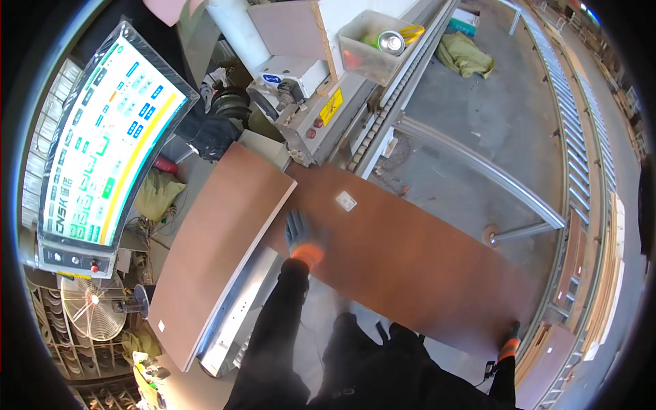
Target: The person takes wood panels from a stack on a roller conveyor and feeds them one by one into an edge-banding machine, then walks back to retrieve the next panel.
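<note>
A long reddish-brown panel (417, 256) with a small white label (346, 201) lies across in front of me, slanting from the machine down to the right. My left hand (301, 238), in a grey glove with an orange cuff, rests on its left part with the fingers stretched out flat. At the panel's right end, my right hand (510, 342), gloved the same way, grips the near corner; its fingers are partly hidden. To the left, a second brown panel (222, 253) lies over a metal machine bed (249, 311), close beside the left hand.
A lit screen (113, 147) stands at the left above a fan (94, 301). Ahead are a control box (314, 126) with red buttons and a clear plastic bin (374, 58). A metal rail frame (485, 164) stands beyond the panel, and a roller conveyor (567, 116) runs along the right.
</note>
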Demonstrator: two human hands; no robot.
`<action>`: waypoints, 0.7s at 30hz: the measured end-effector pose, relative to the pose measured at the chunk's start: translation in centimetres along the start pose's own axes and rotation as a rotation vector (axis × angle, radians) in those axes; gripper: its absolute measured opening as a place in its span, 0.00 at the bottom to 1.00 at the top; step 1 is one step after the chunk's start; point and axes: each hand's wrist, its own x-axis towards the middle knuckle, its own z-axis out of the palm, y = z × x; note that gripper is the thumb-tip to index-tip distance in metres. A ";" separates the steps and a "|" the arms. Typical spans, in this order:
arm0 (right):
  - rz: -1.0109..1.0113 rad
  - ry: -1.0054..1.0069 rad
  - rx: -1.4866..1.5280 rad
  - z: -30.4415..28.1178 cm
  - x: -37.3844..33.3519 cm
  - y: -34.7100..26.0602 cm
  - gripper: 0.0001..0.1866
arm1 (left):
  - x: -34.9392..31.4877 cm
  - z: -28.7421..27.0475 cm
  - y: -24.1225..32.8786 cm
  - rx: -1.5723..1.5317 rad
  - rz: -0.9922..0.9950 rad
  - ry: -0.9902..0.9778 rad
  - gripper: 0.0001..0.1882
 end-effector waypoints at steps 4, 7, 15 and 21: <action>-0.211 0.331 -0.147 -5.7 0.4 -4.3 0.37 | 3.8 4.9 5.4 -0.243 0.051 -0.020 0.44; -0.508 0.413 -0.391 6.3 -2.5 -1.1 0.33 | 8.9 4.8 -8.1 -1.111 0.176 0.022 0.40; -0.506 0.370 -0.178 7.7 -11.7 -0.9 0.23 | 7.5 1.6 -8.8 -2.389 -1.017 -0.085 0.31; -0.276 0.166 -0.218 14.6 -12.2 -0.7 0.18 | -0.2 6.0 -11.6 -2.282 -0.889 0.147 0.19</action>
